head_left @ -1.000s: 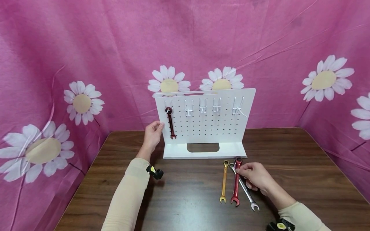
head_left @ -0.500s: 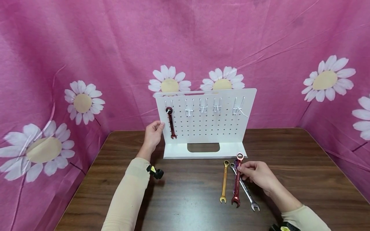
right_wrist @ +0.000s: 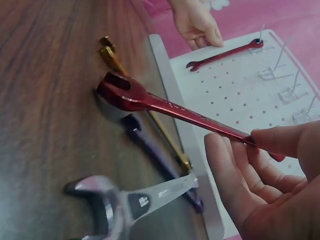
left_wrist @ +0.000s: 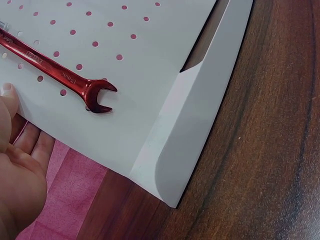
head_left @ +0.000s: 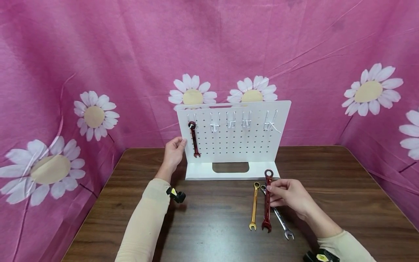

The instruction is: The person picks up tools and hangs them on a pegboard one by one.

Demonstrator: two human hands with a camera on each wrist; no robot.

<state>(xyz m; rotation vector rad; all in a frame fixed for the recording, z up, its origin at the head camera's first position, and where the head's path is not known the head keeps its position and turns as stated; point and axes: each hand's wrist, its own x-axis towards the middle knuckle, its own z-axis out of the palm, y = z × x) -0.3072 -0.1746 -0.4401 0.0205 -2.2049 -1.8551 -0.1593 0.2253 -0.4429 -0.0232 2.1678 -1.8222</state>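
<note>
My left hand (head_left: 173,153) grips the left edge of a white pegboard (head_left: 229,145), thumb in front and fingers behind. A red combination wrench (head_left: 194,142) hangs from the leftmost hook beside it; its open end (left_wrist: 97,95) points down toward the base. Between thumb and fingers, my right hand (head_left: 292,196) pinches a second red wrench (head_left: 267,214) near its ring end, open end toward me. In the right wrist view this wrench is raised over the table. Beneath and around it lie a gold wrench (head_left: 254,207), a silver wrench (head_left: 283,223) and a purple wrench (right_wrist: 150,147).
Several wire hooks (head_left: 230,122) line the board's upper part, with nothing hanging on those to the right. Its base (head_left: 199,173) has a wide cutout and stands on the dark wooden table (head_left: 209,225). A pink flowered cloth (head_left: 140,54) surrounds the table.
The red wrench in my right hand has come up off the other wrenches and shifted slightly away from me, overlapping the board's base. My left hand stays on the board's edge.
</note>
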